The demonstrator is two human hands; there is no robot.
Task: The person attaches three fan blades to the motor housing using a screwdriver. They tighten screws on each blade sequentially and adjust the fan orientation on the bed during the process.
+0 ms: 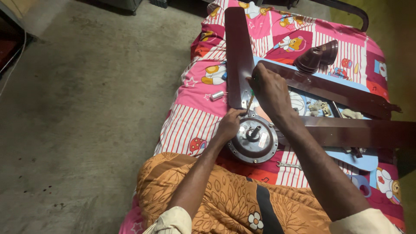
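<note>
A bed with a pink cartoon-print sheet carries everything; three dark brown fan blades spread away from the hands; the round metal fan motor sits just below both. The right hand is closed around a screwdriver, tip down at the blade's root; the left hand curls its fingers on the motor's rim beside that tip; a small silver cylinder lies left of them.
</note>
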